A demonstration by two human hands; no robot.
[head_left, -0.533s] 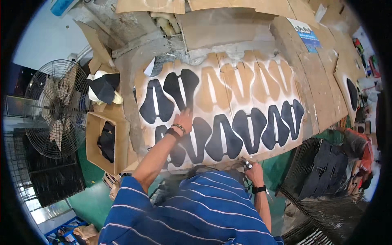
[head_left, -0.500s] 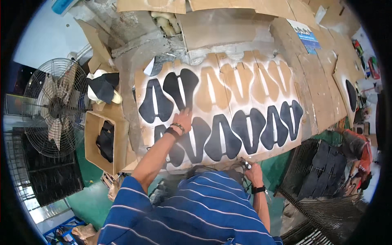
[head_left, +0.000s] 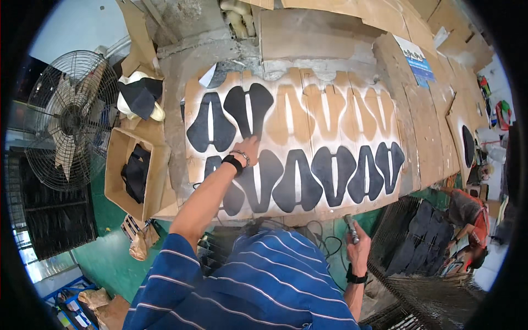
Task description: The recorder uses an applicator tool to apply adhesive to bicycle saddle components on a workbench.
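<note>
My left hand [head_left: 248, 149] reaches over the cardboard sheet [head_left: 192, 165]. Its fingers are stretched out, with the tips at the lower end of a black two-lobed cutout [head_left: 236, 110]. A similar black cutout [head_left: 201, 124] lies just left of it. Several more dark cutouts, such as one near the middle [head_left: 289, 190], form a row along the near side, partly covered by my left forearm. At the far right of the sheet, bare brown shapes [head_left: 283, 118] are outlined in whitish overspray. Below the sheet's near edge, my right hand [head_left: 358, 247] grips a metallic spray gun [head_left: 351, 226].
A large wire-caged fan [head_left: 71, 115] stands at left, beside an open cardboard box [head_left: 118, 190] with black pieces inside. Dark hoses [head_left: 330, 242] hang near my right hand. At right are a rack with black pieces [head_left: 412, 236] and another person bending [head_left: 467, 217].
My right hand has moved right and slightly back toward me, and the spray gun shows more fully. My left hand stays by the same cutout's lower end. The whole view has shifted slightly.
</note>
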